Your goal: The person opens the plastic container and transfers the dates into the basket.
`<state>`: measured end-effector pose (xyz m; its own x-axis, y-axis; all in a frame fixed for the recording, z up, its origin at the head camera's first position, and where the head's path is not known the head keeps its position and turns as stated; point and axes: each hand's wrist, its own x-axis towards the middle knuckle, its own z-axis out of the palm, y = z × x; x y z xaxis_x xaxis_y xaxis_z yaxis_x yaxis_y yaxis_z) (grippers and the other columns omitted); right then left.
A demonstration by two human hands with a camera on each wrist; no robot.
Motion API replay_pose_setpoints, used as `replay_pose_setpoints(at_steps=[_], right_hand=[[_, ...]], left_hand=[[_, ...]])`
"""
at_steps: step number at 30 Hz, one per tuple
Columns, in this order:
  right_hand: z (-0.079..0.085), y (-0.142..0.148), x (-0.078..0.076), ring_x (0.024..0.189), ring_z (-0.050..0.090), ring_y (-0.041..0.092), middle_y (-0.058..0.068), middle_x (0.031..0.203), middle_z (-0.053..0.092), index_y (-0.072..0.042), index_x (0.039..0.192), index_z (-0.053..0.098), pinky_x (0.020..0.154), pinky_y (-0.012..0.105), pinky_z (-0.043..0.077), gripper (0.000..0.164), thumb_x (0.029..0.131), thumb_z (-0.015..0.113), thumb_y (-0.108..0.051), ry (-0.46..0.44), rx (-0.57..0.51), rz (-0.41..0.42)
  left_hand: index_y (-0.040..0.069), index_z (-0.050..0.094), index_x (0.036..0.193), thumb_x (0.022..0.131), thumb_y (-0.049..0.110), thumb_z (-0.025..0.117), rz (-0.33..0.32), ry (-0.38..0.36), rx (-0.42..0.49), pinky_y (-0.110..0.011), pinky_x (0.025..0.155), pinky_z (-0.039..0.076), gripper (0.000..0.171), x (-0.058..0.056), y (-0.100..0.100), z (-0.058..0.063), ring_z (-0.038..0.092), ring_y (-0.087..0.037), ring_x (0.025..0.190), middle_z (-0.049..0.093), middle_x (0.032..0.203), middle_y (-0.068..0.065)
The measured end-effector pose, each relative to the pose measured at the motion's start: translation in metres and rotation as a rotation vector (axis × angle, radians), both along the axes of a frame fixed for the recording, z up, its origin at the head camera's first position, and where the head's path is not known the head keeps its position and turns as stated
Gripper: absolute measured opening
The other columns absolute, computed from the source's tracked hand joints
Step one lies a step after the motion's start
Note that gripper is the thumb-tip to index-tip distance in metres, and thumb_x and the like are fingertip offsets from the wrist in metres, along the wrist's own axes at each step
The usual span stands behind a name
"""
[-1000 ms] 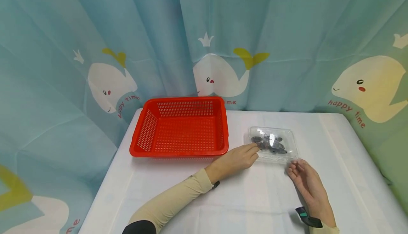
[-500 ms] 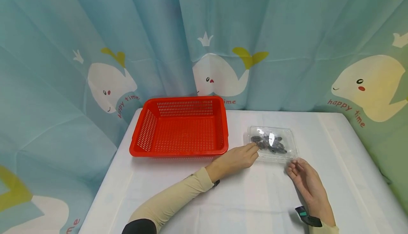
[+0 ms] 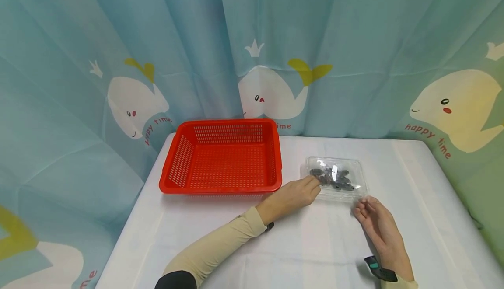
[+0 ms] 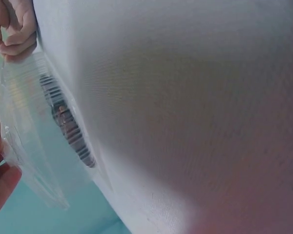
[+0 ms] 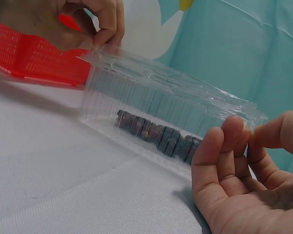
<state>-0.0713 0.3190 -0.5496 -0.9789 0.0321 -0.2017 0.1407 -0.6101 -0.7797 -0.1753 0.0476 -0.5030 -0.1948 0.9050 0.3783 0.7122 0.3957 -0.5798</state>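
Observation:
A clear plastic clamshell box [image 3: 356, 171] sits on the white table with its lid down. Inside lie several dark, oblong pieces [image 3: 341, 180], perhaps fruit, blurred by the ribbed walls in both wrist views. My left hand [image 3: 298, 195] pinches the rim at the box's near left corner between thumb and fingers. At the near right corner, my right hand [image 5: 244, 180] pinches the rim between thumb and fingertip, its other fingers curled beside the wall. The left wrist view shows the left fingers [image 4: 2, 187] at the lid's edge.
An empty red plastic basket [image 3: 228, 190] with slotted walls stands left of the box, close to my left forearm. A white cloth covers the table [image 3: 287, 254]. Behind it hangs a blue-green curtain [image 3: 354, 101] with whale prints.

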Motion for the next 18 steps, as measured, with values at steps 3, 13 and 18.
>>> replay_pose_setpoints(at_steps=[3, 13, 18], right_hand=[[0.0001, 0.0002, 0.0002, 0.099, 0.061, 0.006, -0.004, 0.112, 0.059, -0.014, 0.127, 0.059, 0.088, 0.020, 0.056, 0.023, 0.114, 0.041, -0.016, 0.011, -0.006, 0.004], [-0.0016, -0.0001, 0.0012, 0.097, 0.060, 0.007, -0.002, 0.110, 0.059, -0.011, 0.133, 0.053, 0.086, 0.022, 0.056, 0.024, 0.114, 0.038, -0.012, 0.045, -0.064, 0.017], [-0.0014, -0.0007, 0.0008, 0.096, 0.060, 0.007, -0.002, 0.109, 0.060, -0.009, 0.132, 0.051, 0.086, 0.022, 0.056, 0.023, 0.114, 0.038, -0.012, 0.042, -0.055, 0.016]], left_hand=[[0.016, 0.067, 0.105, 0.105, -0.004, 0.039, 0.001, -0.039, 0.032, -0.016, 0.093, 0.053, 0.034, 0.0002, -0.0004, -0.0003, 0.060, -0.011, 0.104, 0.066, 0.108, 0.004], [0.009, 0.068, 0.114, 0.097, 0.005, 0.054, -0.008, -0.215, 0.253, -0.020, 0.112, 0.047, 0.021, -0.0001, 0.0012, 0.0020, 0.062, -0.015, 0.121, 0.067, 0.123, -0.002], [0.007, 0.067, 0.112, 0.096, 0.004, 0.061, -0.007, -0.382, 0.480, -0.017, 0.113, 0.044, 0.018, -0.0034, 0.0084, 0.0052, 0.061, -0.016, 0.120, 0.065, 0.122, -0.003]])
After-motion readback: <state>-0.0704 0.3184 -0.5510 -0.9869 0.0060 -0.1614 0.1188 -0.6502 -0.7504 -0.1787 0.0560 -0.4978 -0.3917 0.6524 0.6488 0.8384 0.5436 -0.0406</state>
